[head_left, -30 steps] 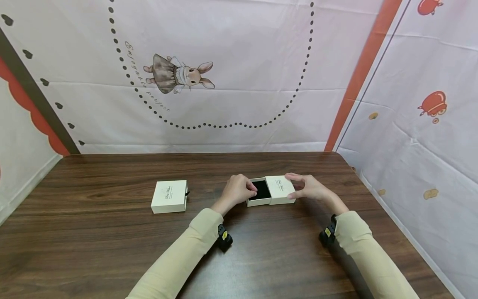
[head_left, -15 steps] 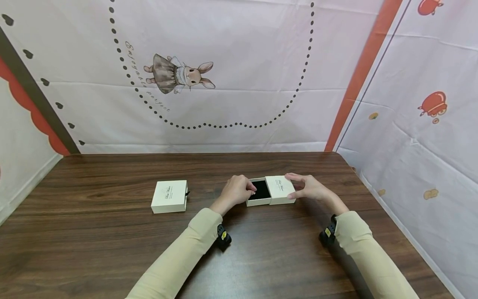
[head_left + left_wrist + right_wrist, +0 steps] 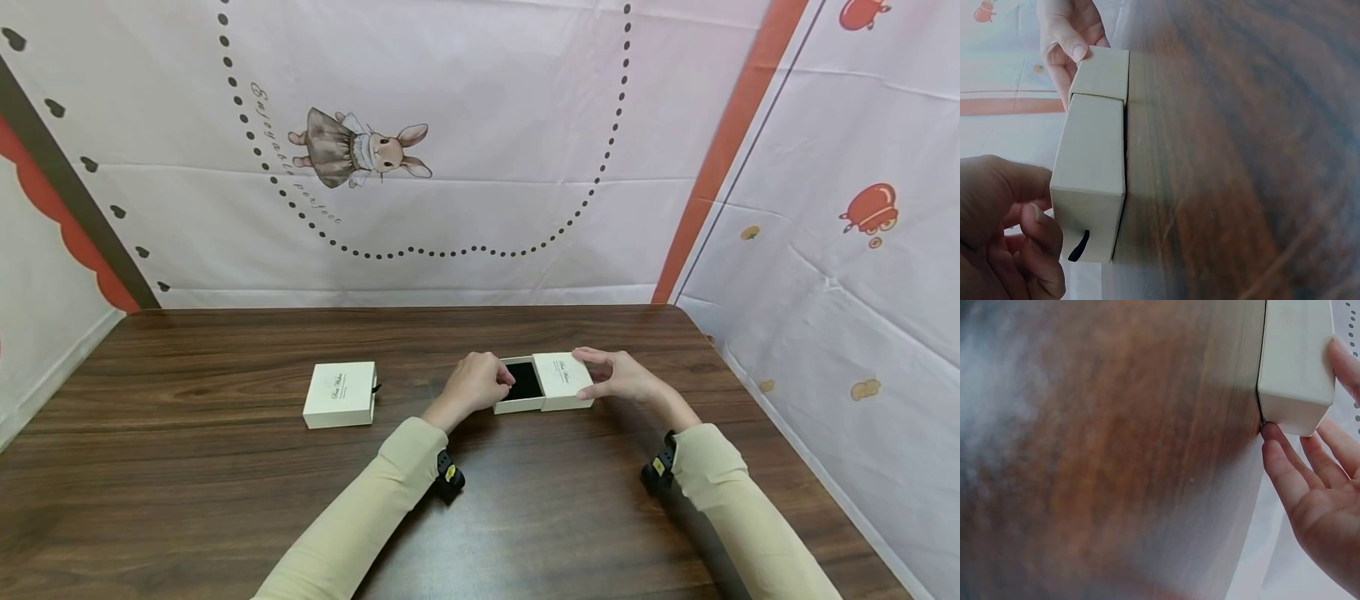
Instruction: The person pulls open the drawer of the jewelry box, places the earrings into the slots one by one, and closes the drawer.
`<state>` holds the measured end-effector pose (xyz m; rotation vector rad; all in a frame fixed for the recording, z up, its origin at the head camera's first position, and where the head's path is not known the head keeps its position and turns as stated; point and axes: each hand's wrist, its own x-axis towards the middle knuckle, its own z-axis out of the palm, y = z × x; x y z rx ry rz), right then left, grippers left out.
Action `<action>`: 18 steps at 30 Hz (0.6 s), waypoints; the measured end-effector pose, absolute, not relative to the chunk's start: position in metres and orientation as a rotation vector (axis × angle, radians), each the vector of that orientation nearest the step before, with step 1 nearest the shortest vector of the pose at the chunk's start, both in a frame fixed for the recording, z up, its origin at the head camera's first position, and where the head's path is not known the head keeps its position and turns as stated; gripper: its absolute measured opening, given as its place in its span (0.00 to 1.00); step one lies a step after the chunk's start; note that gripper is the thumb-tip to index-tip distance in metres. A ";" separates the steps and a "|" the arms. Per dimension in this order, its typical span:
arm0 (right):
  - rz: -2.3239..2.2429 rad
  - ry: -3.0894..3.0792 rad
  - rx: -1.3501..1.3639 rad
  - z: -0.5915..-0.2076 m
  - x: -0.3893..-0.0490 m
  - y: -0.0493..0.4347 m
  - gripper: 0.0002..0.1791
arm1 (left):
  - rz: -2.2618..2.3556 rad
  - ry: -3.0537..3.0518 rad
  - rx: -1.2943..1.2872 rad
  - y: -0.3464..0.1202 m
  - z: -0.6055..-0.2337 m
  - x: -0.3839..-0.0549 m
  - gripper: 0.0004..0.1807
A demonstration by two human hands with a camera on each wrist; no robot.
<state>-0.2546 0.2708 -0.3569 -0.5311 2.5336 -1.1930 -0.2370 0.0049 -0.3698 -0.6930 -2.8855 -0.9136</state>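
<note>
A cream drawer box [image 3: 564,377] lies on the table with its tray [image 3: 519,407] pulled out leftward, showing a black lining [image 3: 527,379]. My right hand [image 3: 628,379] grips the sleeve from its right end, thumb and fingers on opposite sides, as the right wrist view also shows. Over the tray's left edge is my left hand [image 3: 471,385], fingers bent, tips over the black lining. Whether they pinch something small is hidden. In the left wrist view a black ribbon tab [image 3: 1079,245] hangs from the tray's end, beside the left hand [image 3: 1007,231] and not held.
A second cream box [image 3: 341,394], pushed shut with a dark tab on its right side, lies to the left on the brown wooden table [image 3: 225,492]. A printed white cloth [image 3: 480,208] hangs behind the table's far edge.
The left hand shifts very slightly at the tray; a tiny white spot seen at its fingertips half a second ago is out of sight now. The right hand and both boxes stay put.
</note>
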 end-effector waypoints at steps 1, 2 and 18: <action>-1.193 2.534 -0.532 -0.357 -0.255 0.271 0.42 | -0.903 -2.889 -0.693 0.005 -0.370 -0.237 0.10; -1.191 2.536 -0.535 -0.357 -0.255 0.271 0.42 | -0.893 -2.893 -0.692 0.005 -0.369 -0.237 0.09; -1.176 2.538 -0.540 -0.356 -0.255 0.271 0.42 | -0.862 -2.918 -0.683 0.007 -0.368 -0.238 0.05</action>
